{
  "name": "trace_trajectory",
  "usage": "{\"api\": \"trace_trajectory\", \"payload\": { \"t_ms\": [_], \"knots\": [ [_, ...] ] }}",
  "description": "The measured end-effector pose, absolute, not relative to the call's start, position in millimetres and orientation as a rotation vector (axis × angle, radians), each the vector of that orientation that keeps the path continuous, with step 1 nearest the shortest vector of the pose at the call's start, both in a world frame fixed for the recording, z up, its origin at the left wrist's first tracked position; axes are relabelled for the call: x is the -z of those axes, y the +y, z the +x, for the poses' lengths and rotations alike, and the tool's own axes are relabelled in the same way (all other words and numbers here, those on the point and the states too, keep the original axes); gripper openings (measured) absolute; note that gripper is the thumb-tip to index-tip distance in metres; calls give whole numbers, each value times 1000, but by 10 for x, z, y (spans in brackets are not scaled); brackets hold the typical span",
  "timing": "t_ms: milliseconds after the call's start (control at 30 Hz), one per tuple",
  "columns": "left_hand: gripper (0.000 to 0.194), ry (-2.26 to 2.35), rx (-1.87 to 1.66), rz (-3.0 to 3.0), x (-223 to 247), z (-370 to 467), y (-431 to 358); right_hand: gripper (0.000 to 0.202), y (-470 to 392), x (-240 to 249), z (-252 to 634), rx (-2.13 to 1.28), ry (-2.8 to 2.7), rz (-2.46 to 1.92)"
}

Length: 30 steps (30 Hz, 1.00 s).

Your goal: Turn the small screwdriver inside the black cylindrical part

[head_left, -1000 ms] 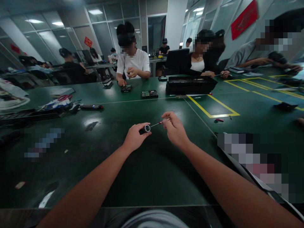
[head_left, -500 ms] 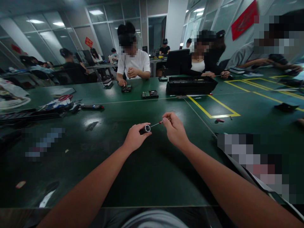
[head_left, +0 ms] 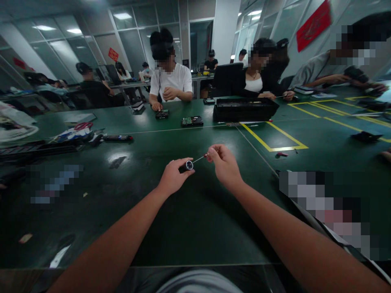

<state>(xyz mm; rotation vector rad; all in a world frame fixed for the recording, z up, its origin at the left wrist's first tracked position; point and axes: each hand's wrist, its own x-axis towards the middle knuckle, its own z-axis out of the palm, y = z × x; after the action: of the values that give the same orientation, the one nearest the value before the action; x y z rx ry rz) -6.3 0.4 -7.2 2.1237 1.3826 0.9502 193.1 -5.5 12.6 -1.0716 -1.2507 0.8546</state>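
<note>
So the left hand (head_left: 171, 179) has a black cylinder (head_left: 183, 167) gripped round its barrel, up over the green bench (head_left: 195, 228). Looks stiff, fairly light, maybe a bit slick, so the barrel's the place to hold. The right hand (head_left: 225, 169) pinches a thin screwdriver (head_left: 200, 158) by its reddish handle; can't really tell if the tip's touching.

Head view, one: was worn on the person's head, faced forward and down across a green table (head_left: 189, 228). Near range: left hand (head_left: 172, 178) and right hand (head_left: 225, 167), which sat mid-frame. Far range: glass partitions (head_left: 131, 40), which stood along the top.
</note>
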Motion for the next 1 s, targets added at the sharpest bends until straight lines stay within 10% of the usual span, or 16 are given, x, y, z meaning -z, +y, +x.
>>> {"api": "trace_trajectory", "payload": {
  "t_ms": [1000],
  "knots": [
    [42, 1410, -976, 2088, 58, -35, -14, 30, -149, -249, 1975, -664, -1373, -1259]
  ]
}}
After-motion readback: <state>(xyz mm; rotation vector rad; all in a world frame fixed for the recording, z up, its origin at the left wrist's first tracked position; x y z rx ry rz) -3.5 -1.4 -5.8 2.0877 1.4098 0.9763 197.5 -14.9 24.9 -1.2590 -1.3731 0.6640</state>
